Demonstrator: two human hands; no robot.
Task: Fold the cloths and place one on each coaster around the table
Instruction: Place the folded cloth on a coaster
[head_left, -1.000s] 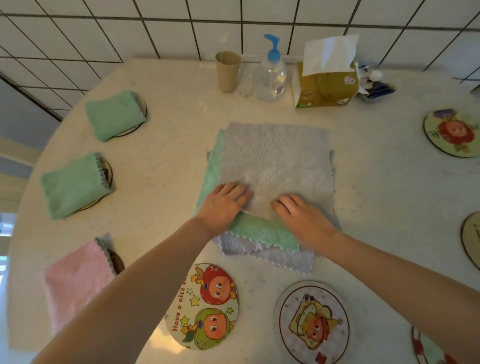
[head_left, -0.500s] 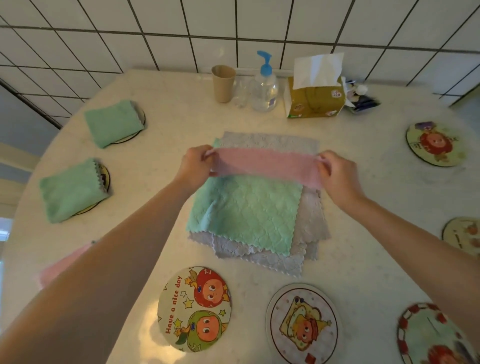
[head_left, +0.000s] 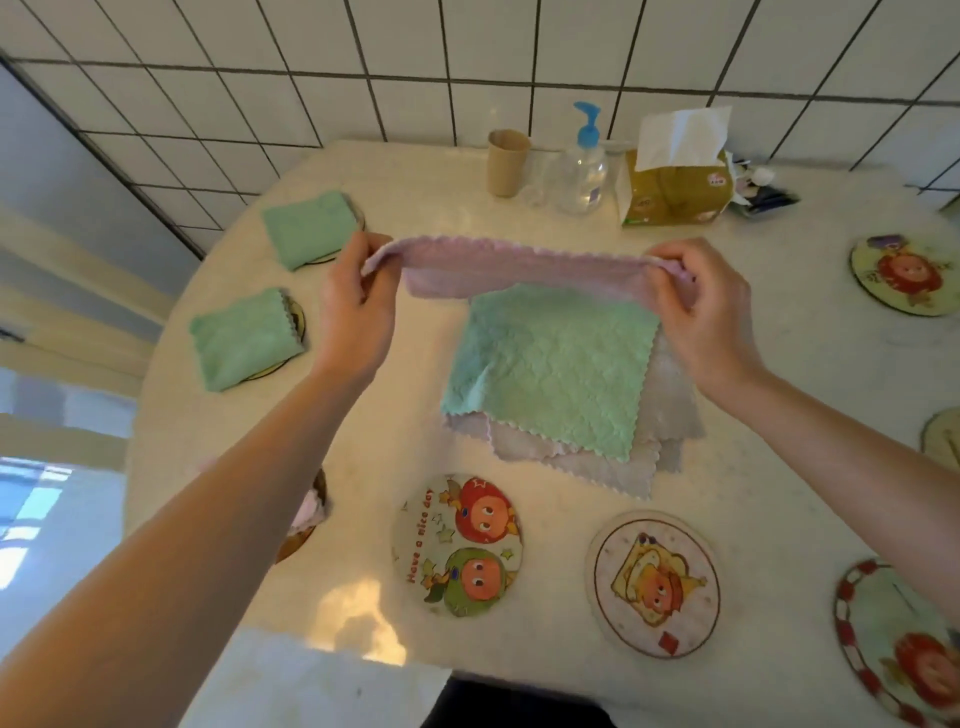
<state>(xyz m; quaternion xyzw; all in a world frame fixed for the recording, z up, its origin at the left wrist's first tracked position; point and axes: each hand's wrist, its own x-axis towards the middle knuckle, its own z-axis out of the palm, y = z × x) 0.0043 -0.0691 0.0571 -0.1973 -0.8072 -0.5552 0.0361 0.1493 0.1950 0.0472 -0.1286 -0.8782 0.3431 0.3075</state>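
A pink cloth (head_left: 519, 270) hangs stretched in the air above the table's middle. My left hand (head_left: 353, 306) pinches its left corner and my right hand (head_left: 701, 306) pinches its right corner. Under it lies a pile of flat cloths, a green cloth (head_left: 550, 369) on top of grey cloths (head_left: 670, 415). Two folded green cloths (head_left: 306, 228) (head_left: 241, 338) rest on coasters at the left. A folded pink cloth (head_left: 309, 512) on a coaster is mostly hidden by my left forearm. Bare coasters lie at the front (head_left: 457, 545) (head_left: 654, 582) (head_left: 904, 644) and at the right (head_left: 909, 273).
Along the tiled wall stand a tan cup (head_left: 506, 161), a clear pump bottle (head_left: 582, 166), a yellow tissue box (head_left: 675, 189) and some small dark items (head_left: 763, 195). Another coaster (head_left: 943, 439) shows at the right edge. The round table's edge curves along the left and front.
Both hands pressed on the grey-topped pile, then took the top cloth by its corners, showing its pink side. It has risen higher off the pile, uncovering the green cloth.
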